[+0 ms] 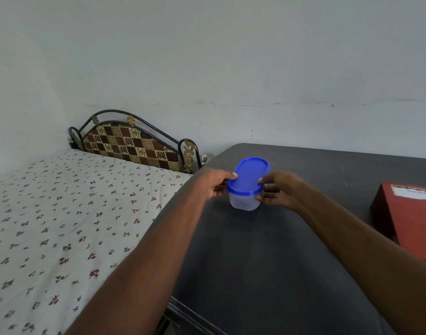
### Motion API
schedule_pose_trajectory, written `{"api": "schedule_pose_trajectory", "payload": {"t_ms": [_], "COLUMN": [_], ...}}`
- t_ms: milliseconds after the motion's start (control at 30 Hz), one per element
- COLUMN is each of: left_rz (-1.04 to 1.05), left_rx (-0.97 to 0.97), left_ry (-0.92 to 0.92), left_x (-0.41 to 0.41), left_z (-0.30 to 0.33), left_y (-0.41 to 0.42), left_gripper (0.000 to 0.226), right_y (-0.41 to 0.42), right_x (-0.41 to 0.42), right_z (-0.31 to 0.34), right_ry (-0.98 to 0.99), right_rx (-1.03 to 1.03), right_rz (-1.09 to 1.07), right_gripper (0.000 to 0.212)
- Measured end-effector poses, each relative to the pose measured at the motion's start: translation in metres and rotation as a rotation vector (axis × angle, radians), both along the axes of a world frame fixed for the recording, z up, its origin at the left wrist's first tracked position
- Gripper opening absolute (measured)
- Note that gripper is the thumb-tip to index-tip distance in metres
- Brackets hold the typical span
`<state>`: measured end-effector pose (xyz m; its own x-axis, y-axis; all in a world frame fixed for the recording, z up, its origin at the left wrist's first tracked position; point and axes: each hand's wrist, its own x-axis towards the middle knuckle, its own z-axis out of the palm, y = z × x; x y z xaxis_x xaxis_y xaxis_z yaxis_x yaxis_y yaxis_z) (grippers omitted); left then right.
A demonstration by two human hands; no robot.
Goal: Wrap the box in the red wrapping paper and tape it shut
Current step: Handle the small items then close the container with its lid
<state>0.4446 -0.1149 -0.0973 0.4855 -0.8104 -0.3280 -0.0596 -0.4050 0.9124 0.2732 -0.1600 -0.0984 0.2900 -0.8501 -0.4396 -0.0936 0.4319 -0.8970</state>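
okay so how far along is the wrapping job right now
Nothing looks wrapped or taped yet. In hand: the left hand and right hand grip the plastic box by its blue lid on the dark table. Still left: all the wrapping and taping. A red item lies at the right edge.

A bed (62, 226) stands to the left, spread with a white sheet (50, 238) printed in small red and dark flowers. At its far end rises a black metal headboard (134, 143) — its panel a checker of brown and cream tiles. A dark grey table (291, 250) fills the right side, its edge just beside the bed. Behind both runs a pale wall (231, 56) — faintly scuffed.
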Motion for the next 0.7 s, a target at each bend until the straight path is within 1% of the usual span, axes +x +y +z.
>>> {"api": "schedule_pose_trajectory", "payload": {"t_ms": [133, 233, 333, 433, 567, 700], "left_rz": [0.014, 0.043, 0.088, 0.098, 0.095, 0.080], "left_rx": [-0.009, -0.014, -0.046, -0.074, -0.094, -0.081], "left_ry": [0.009, -0.041, -0.084, -0.075, -0.088, -0.139], "left_x": [-0.001, -0.001, 0.003, 0.011, 0.024, 0.032], "left_z": [-0.004, -0.004, -0.005, -0.004, 0.004, 0.006], "left_y": [-0.004, -0.006, -0.007, -0.007, -0.007, -0.010], "left_gripper": [0.016, 0.018, 0.023, 0.028, 0.021, 0.021], "right_y": [-0.003, -0.002, 0.001, 0.001, -0.003, -0.006], "right_x": [0.003, 0.008, 0.019, 0.030, 0.043, 0.054], "right_z": [-0.004, -0.005, -0.006, -0.006, -0.002, -0.003], "right_ry": [0.031, 0.046, 0.058, 0.050, 0.034, -0.001], "right_rx": [-0.024, -0.057, -0.099, -0.104, -0.098, -0.111], "right_rz": [-0.024, -0.066, -0.085, -0.084, -0.064, -0.055], "right_gripper": [0.022, 0.018, 0.020, 0.022, 0.025, 0.028]}}
